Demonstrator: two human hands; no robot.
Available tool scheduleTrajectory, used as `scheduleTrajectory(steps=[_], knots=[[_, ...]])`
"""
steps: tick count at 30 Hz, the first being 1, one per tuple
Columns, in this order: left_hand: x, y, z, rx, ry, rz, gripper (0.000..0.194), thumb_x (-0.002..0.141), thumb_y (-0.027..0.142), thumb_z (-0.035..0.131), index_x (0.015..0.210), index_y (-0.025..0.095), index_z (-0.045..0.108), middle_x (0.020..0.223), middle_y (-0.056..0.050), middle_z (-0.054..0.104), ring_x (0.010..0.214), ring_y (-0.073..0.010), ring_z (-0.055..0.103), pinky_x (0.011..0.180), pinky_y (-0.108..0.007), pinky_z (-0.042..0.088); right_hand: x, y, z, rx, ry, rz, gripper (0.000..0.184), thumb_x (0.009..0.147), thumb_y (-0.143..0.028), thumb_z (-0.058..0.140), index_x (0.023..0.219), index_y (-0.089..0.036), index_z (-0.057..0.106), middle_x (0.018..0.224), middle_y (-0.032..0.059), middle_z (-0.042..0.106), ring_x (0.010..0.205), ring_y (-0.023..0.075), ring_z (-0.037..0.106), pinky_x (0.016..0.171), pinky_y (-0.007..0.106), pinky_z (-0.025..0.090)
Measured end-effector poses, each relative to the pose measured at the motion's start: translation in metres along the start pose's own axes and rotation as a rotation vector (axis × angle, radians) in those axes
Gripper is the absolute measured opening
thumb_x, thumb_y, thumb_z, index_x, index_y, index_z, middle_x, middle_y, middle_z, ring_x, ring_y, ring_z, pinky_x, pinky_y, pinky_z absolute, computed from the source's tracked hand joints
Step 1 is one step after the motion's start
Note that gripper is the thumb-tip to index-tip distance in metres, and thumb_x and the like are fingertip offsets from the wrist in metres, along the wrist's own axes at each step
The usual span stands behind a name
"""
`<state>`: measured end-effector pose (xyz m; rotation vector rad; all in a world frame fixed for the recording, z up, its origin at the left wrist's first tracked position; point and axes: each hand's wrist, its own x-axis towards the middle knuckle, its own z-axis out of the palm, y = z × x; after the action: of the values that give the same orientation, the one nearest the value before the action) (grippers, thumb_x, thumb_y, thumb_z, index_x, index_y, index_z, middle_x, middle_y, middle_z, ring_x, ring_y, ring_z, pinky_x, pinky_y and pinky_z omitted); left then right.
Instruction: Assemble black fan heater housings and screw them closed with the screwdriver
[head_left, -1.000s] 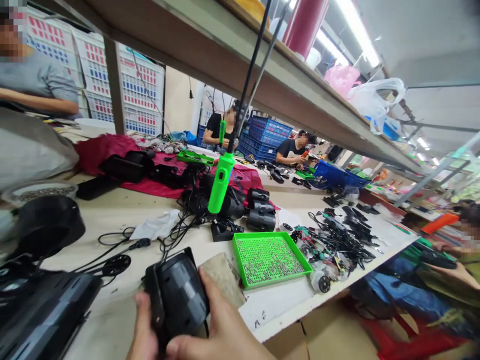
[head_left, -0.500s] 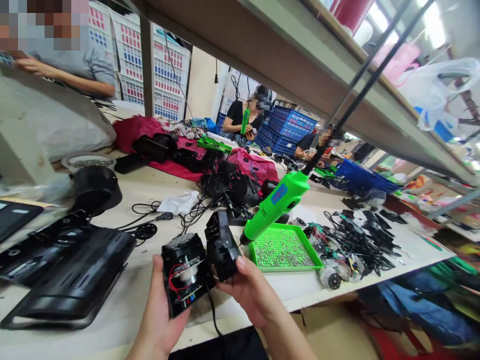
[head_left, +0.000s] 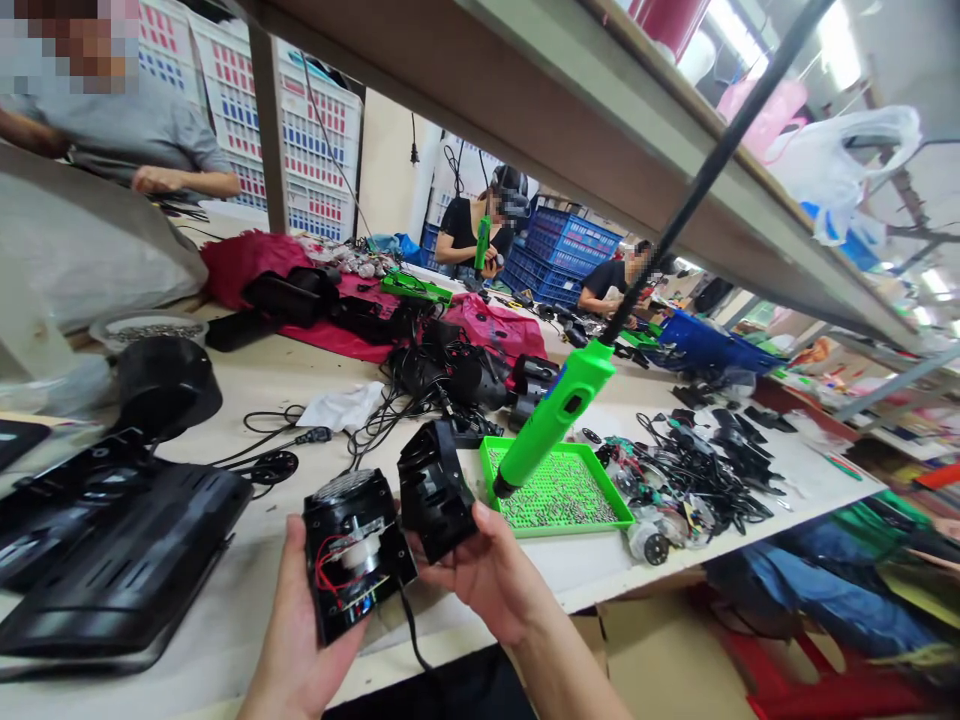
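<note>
The left hand (head_left: pixel 300 640) cups an opened black plastic housing (head_left: pixel 352 555), its fingers curled around the back and its thumb out of sight. The open face tilts up toward the wearer, showing a round grille, a metal cylinder, red wires (head_left: pixel 330 565) and what seems to be a small circuit board, though the detail is hard to make out. A black cable (head_left: pixel 412 625) trails down from it. The right hand (head_left: pixel 480 570) is partly open, its fingers (head_left: pixel 480 520) supporting a matching black shell (head_left: pixel 435 490) just beside the housing, long axis roughly upright.

Beyond them, a bright green electric screwdriver (head_left: pixel 551 420) hangs from a black rod, tip pointing down-left over a green tray (head_left: pixel 570 529) full of small screws (head_left: pixel 555 495). Its small dark panel shows no legible writing. Tangled black cables and parts (head_left: pixel 697 490) lie on the table (head_left: pixel 225 500) to the right of the tray.
</note>
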<state>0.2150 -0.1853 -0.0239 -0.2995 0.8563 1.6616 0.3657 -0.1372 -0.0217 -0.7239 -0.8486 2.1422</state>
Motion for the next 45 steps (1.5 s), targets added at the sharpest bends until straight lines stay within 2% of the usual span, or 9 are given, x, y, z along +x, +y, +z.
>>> scheduleTrajectory(steps=[4,9,17,24,30,36,39,43,45], knots=[[-0.007,0.002,0.006,-0.021,0.057,0.006,0.040,0.097,0.039,0.038,0.115,0.021,0.069,0.075,-0.003,0.076,0.061,-0.0189,0.070,0.072,-0.039,0.060,-0.002,-0.002,0.000,-0.008,-0.045,0.002,0.054,0.075,-0.057,0.073,0.114,-0.019,0.072,0.120,0.0077,0.071,0.103,0.0204,0.070,0.089,0.034,0.053],[-0.011,0.004,0.009,-0.049,0.108,0.013,0.038,0.097,0.039,0.038,0.106,0.024,0.072,0.072,0.000,0.075,0.057,-0.0166,0.069,0.059,-0.030,0.059,-0.004,-0.001,0.001,-0.062,-0.054,-0.017,0.058,0.075,-0.057,0.072,0.116,-0.016,0.071,0.122,0.0110,0.069,0.108,0.0247,0.068,0.091,0.038,0.051],[-0.009,0.003,0.006,-0.081,0.100,-0.005,0.041,0.098,0.038,0.035,0.106,0.026,0.073,0.077,0.000,0.077,0.057,-0.0165,0.069,0.074,-0.035,0.059,-0.005,-0.004,0.003,-0.089,-0.098,-0.026,0.060,0.071,-0.055,0.075,0.118,-0.017,0.070,0.123,0.0101,0.069,0.108,0.0240,0.068,0.089,0.035,0.051],[-0.001,-0.003,0.000,-0.018,0.033,0.018,0.038,0.098,0.035,0.039,0.120,0.021,0.067,0.082,-0.003,0.078,0.066,-0.0198,0.072,0.084,-0.042,0.057,0.003,0.000,-0.006,0.010,0.041,0.005,0.046,0.067,-0.050,0.082,0.099,-0.017,0.074,0.104,0.0082,0.076,0.095,0.0212,0.070,0.088,0.035,0.052],[0.000,-0.004,-0.006,0.035,-0.018,0.012,0.044,0.097,0.036,0.038,0.125,0.013,0.063,0.090,-0.013,0.077,0.081,-0.0264,0.074,0.084,-0.047,0.057,0.006,-0.001,-0.007,0.070,-0.012,0.077,0.054,0.070,-0.056,0.076,0.107,-0.017,0.072,0.116,0.0103,0.072,0.101,0.0223,0.069,0.094,0.037,0.048],[0.003,-0.006,-0.009,0.053,-0.067,0.032,0.047,0.097,0.039,0.037,0.124,0.012,0.064,0.094,-0.015,0.076,0.087,-0.0285,0.073,0.085,-0.048,0.057,0.007,-0.001,-0.007,0.032,0.008,0.087,0.060,0.067,-0.060,0.076,0.109,-0.017,0.070,0.118,0.0113,0.071,0.101,0.0232,0.069,0.096,0.038,0.046],[0.003,-0.005,-0.008,0.026,-0.025,0.018,0.043,0.097,0.037,0.038,0.126,0.018,0.063,0.091,-0.009,0.078,0.080,-0.0239,0.073,0.085,-0.044,0.057,0.008,-0.003,-0.006,-0.046,0.046,0.057,0.058,0.067,-0.060,0.076,0.105,-0.017,0.070,0.112,0.0099,0.073,0.101,0.0241,0.069,0.097,0.040,0.047],[-0.002,-0.004,-0.004,-0.019,0.008,0.038,0.044,0.098,0.038,0.036,0.130,0.020,0.060,0.088,-0.007,0.078,0.074,-0.0212,0.073,0.087,-0.042,0.056,0.012,-0.014,-0.006,-0.435,0.146,0.001,0.067,0.068,-0.066,0.069,0.110,-0.014,0.064,0.113,0.0140,0.071,0.110,0.0306,0.066,0.099,0.047,0.046],[-0.004,-0.003,-0.003,-0.028,-0.002,0.040,0.047,0.099,0.039,0.033,0.132,0.017,0.058,0.090,-0.009,0.078,0.076,-0.0226,0.073,0.088,-0.044,0.055,0.016,-0.019,-0.006,-0.601,0.216,-0.045,0.067,0.065,-0.056,0.076,0.115,-0.015,0.061,0.119,0.0141,0.068,0.117,0.0332,0.060,0.105,0.050,0.040]])
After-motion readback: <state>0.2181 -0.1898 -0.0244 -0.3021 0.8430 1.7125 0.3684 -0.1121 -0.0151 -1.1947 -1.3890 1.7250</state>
